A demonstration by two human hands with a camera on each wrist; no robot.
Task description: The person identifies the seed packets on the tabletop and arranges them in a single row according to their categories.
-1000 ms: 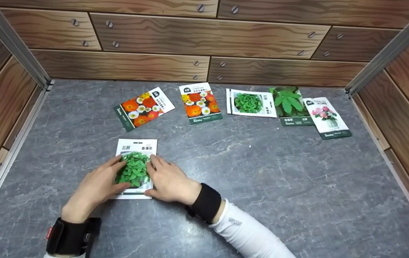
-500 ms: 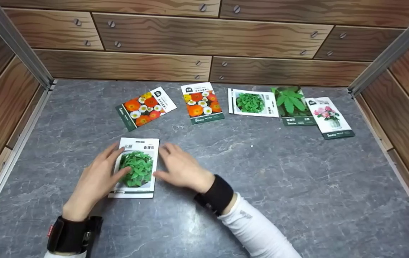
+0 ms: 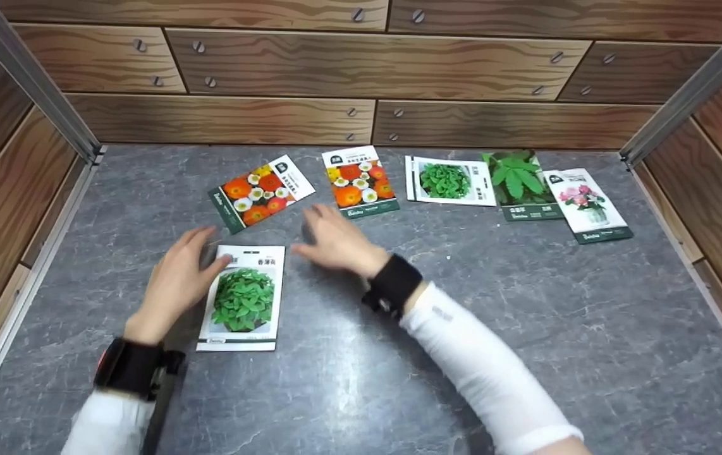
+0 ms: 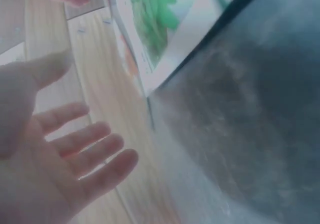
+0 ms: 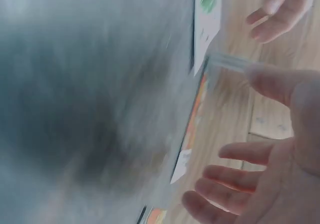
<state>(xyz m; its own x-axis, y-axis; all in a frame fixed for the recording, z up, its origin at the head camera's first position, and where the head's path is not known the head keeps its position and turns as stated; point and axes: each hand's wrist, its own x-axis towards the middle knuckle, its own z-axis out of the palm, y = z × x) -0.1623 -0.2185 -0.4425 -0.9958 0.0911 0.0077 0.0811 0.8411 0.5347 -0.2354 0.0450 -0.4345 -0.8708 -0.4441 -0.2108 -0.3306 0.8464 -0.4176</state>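
A white seed packet with a green leafy plant photo (image 3: 244, 300) lies flat in front of me at left centre. My left hand (image 3: 177, 272) hovers by its upper left side, thumb over the packet's corner, fingers spread and holding nothing; the left wrist view shows the same hand (image 4: 75, 149) with its palm bare. Beyond the packet's upper right corner is my right hand (image 3: 339, 240), fingers loosely extended. It is nearest to two orange-and-white flower packets, one tilted (image 3: 262, 193) and one more upright (image 3: 361, 182). In the right wrist view this hand (image 5: 260, 169) grips nothing.
At the back right lie a sideways green-leaf packet (image 3: 451, 181), a dark green leaf packet (image 3: 518, 186) and a pink-flower packet (image 3: 588, 205) overlapping it. Wood-patterned walls (image 3: 272, 120) border the grey marbled tabletop (image 3: 494, 328) at the back and sides.
Both hands have let go of the green plant packet, which stays flat. The right hand has moved up and right toward the flower packets; the left has slid forward along the packet's left side.
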